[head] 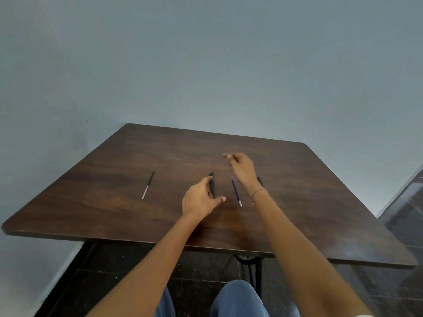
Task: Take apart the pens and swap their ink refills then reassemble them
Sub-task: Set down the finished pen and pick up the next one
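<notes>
My left hand (pixel 200 199) lies over a black pen barrel (pixel 212 183) in the middle of the dark wooden table (pixel 114 202). Its fingers touch the barrel's left side and the thumb is spread apart, so the barrel is not gripped. My right hand (pixel 242 169) hovers above the table further back, fingers loosely curled, with nothing visible in them. A blue ink refill (pixel 236 192) lies between the two hands. Another black pen part (pixel 259 180) shows just behind my right wrist, mostly hidden. A black ink refill (pixel 148 184) lies alone to the left.
A blue-grey wall stands right behind the table's far edge. The near edge runs across my forearms, with the table's black metal leg (pixel 251 268) and my knees in jeans below. A dark tiled floor shows at the right.
</notes>
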Demonstrator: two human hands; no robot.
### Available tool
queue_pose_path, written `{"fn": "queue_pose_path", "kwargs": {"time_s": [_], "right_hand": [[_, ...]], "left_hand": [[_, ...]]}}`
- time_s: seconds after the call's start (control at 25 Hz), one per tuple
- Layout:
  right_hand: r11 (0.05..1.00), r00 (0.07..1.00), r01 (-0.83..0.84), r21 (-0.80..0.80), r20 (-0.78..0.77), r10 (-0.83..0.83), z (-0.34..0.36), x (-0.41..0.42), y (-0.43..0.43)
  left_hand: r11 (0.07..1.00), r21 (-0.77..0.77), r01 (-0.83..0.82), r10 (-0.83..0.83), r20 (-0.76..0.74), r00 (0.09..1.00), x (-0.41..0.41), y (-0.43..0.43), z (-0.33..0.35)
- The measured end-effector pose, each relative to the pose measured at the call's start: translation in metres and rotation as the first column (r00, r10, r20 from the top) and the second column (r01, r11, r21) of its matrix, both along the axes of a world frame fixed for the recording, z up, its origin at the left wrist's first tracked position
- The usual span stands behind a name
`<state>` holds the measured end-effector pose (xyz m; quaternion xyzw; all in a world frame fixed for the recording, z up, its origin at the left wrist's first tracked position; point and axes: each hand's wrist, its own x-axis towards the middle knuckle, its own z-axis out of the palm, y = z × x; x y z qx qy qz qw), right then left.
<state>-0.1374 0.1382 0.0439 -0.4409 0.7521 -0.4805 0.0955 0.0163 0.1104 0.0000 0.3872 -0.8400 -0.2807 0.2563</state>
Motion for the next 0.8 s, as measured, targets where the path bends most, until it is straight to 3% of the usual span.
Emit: {"fn": "queue_pose_path", "kwargs": {"time_s": [0.28, 0.44, 0.6, 0.8], "right_hand": [[0.956, 0.988, -0.14, 0.257, -0.024, 0.151, -0.033, 0.028, -0.019], [0.944, 0.991, -0.124, 0.307, 0.002, 0.13, -0.041, 0.026, -0.023], [0.97, 0.995, -0.089, 0.228, 0.065, 0.076, -0.046, 0.026, -0.025], [0.998, 0.992, -0.041, -0.048, 0.12, 0.046, -0.041, 0.032, -0.021]], "left_hand": [[0.992, 0.003, 0.123, -0.123, 0.043, 0.991, 0.013, -0.009, -0.009], [0.987, 0.049, 0.155, -0.154, -0.021, 0.988, 0.019, -0.015, -0.016], [0.985, 0.061, 0.159, -0.151, -0.121, 0.981, 0.024, -0.015, -0.022], [0.988, 0.114, 0.102, -0.076, -0.214, 0.974, 0.027, -0.012, -0.022]]}}
